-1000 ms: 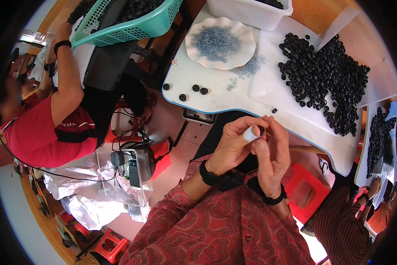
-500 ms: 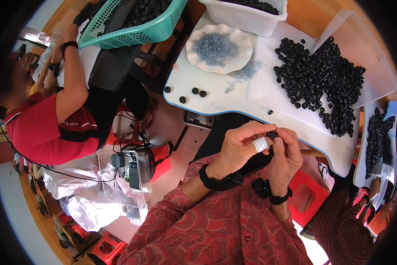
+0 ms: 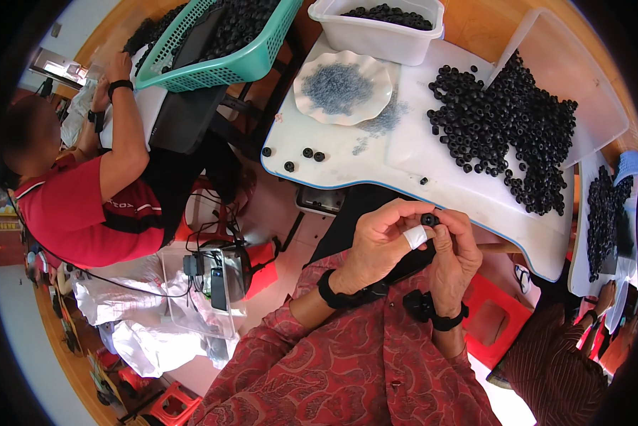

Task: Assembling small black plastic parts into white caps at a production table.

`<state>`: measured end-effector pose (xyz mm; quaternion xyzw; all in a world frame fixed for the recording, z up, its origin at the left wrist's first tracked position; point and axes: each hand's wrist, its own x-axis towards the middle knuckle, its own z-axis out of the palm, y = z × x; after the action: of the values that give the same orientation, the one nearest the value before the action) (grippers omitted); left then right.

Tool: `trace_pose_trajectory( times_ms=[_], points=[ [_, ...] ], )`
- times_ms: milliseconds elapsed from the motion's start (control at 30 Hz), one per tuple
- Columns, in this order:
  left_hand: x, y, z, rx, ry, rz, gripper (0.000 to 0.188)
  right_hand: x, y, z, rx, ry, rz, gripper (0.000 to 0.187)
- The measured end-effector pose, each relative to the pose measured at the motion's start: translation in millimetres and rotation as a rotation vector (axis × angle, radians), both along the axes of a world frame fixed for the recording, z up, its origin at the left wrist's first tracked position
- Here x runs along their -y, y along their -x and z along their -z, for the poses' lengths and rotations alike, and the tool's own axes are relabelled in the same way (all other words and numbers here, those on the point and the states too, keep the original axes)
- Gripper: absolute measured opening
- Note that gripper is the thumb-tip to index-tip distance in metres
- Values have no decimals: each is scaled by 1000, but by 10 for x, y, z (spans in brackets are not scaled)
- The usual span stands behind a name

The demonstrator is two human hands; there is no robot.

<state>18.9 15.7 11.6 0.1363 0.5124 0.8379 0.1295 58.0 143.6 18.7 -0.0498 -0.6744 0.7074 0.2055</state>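
Note:
Between my fingertips is a small round black part [image 3: 428, 220] with a hole in its middle, held just off the table's front edge. My left hand [image 3: 379, 245], with white tape round one finger, pinches it from the left. From the right, the thumb and forefinger of my right hand [image 3: 455, 257] close on the same part. Loose black parts of this kind [image 3: 507, 121] lie in a big heap on the right of the white table [image 3: 333, 160]. One small black piece [image 3: 424, 181] sits near the front edge, and several others [image 3: 308, 153] stand at the left.
A white scalloped plate [image 3: 381, 103] bears tiny translucent bits, some spilled beside it. Behind are a white tub [image 3: 375, 44] and a green basket [image 3: 251, 65], both with black parts. A clear bin [image 3: 596, 106] lies tipped by the heap. Co-workers sit left [image 3: 84, 206] and right [image 3: 557, 355].
The black part has turned slightly in my fingers, so its hole shows more plainly. Both hands keep their pinch. The whole view has shifted a little.

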Motion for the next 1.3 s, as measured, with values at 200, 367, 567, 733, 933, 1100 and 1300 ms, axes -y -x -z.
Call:
trace_pose_trajectory(
  times_ms=[200, 367, 567, 733, 933, 1100, 1300],
  points=[
    [-21, -57, -36, -37, 68, 8, 27, -45, -63, 27, 19, 90, -16, 10],
    [-29, -80, -16, -223, 183, -7, 27, -85, -109, -2, 21, 57, -22, 7],
    [-16, -118, -57, -287, 269, -36, 27, -84, -157, -30, 56, 30, -47, 6],
    [-25, -143, -76, -326, 275, -60, 25, -132, -227, -83, 130, 2, -90, 16],
    [-12, -148, -165, -425, 348, -47, 27, -258, -237, -17, 116, -263, -134, 32],
    [-13, -128, -159, -537, 349, -47, 27, -206, -292, -128, 217, -202, -159, 39],
    [-12, -187, -186, -539, 404, -67, 30, -237, -332, -84, 174, -271, -175, 40]
  ],
)
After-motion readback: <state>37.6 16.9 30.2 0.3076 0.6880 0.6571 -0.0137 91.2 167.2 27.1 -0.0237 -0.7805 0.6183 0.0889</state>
